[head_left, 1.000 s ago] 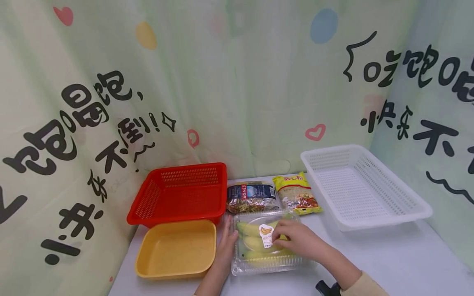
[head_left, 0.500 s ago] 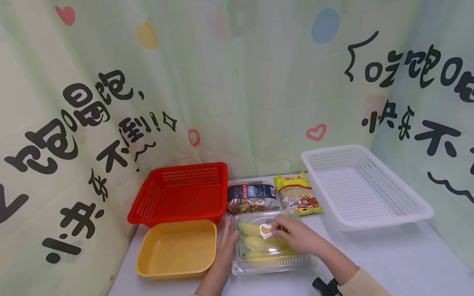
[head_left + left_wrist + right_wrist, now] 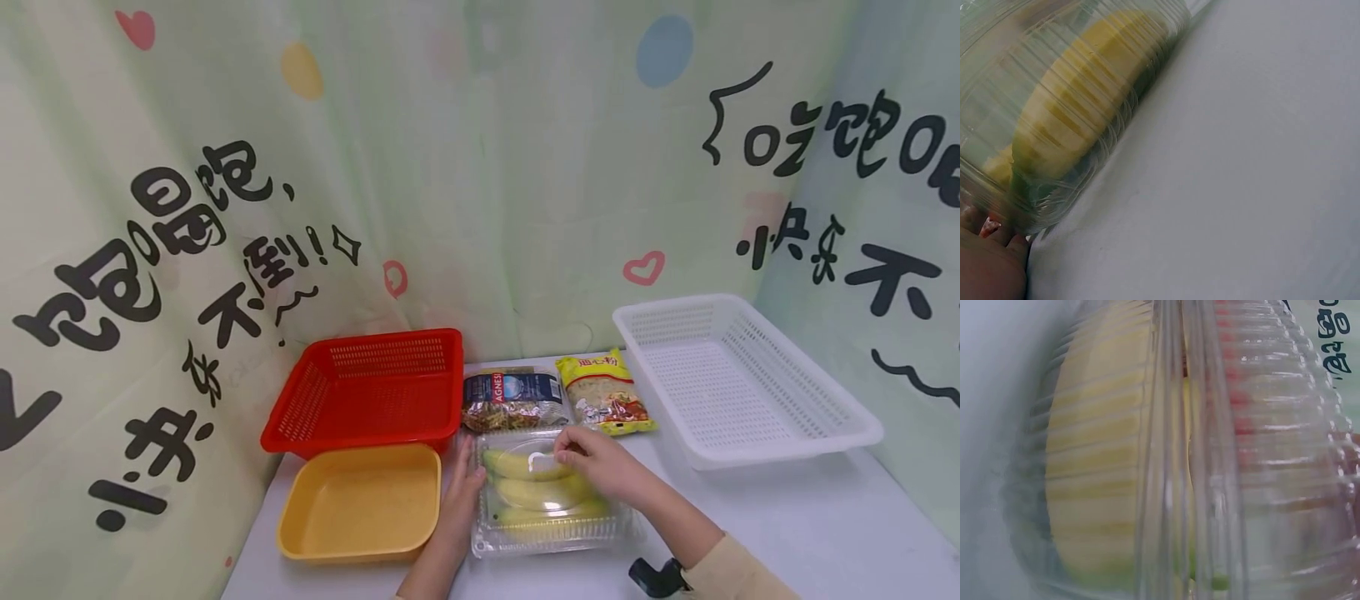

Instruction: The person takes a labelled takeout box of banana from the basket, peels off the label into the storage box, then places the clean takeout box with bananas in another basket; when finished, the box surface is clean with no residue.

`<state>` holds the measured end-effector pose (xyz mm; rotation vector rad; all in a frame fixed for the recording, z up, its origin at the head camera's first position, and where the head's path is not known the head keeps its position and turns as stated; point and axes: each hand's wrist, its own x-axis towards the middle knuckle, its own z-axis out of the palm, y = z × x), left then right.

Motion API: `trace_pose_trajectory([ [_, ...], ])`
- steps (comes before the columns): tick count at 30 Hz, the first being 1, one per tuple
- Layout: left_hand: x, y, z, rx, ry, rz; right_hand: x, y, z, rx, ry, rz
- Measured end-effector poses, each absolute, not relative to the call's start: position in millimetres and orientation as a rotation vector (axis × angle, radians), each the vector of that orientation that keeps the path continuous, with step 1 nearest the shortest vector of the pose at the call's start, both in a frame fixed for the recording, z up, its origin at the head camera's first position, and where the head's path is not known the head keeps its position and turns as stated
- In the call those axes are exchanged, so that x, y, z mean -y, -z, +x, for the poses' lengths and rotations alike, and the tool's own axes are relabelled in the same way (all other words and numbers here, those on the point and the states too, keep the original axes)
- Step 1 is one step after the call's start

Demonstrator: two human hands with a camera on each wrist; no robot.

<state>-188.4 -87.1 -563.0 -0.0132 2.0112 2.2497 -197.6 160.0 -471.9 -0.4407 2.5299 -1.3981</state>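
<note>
Over on the left, a red basket (image 3: 397, 408) is parked near the curtain, with a yellow tray (image 3: 360, 504) set right in front. Next along, the left hand (image 3: 457, 500) is held against the left side of a clear plastic box (image 3: 510, 546), fingers pretty much straight, nothing gripped. The box is sat mid-table, lid on, and yellow bananas (image 3: 532, 493) can be seen through it. A dark blue pasta bag (image 3: 517, 400) is laid just behind. Up on the lid, a small white label (image 3: 538, 461) is pinched by the bent fingers of the right hand (image 3: 596, 462), though it's mostly covered. Behind that hand, a yellow packet (image 3: 606, 392) is laid, and further right, a white basket (image 3: 705, 392) is placed.
</note>
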Motion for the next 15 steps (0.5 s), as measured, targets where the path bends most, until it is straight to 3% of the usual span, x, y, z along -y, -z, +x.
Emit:
trace_pose_trajectory([
  [15,87.8,563.1,-189.9,-2.011,-2.236,-0.024,-165.8,463.6,-204.2,-2.225,1.767,-0.144],
])
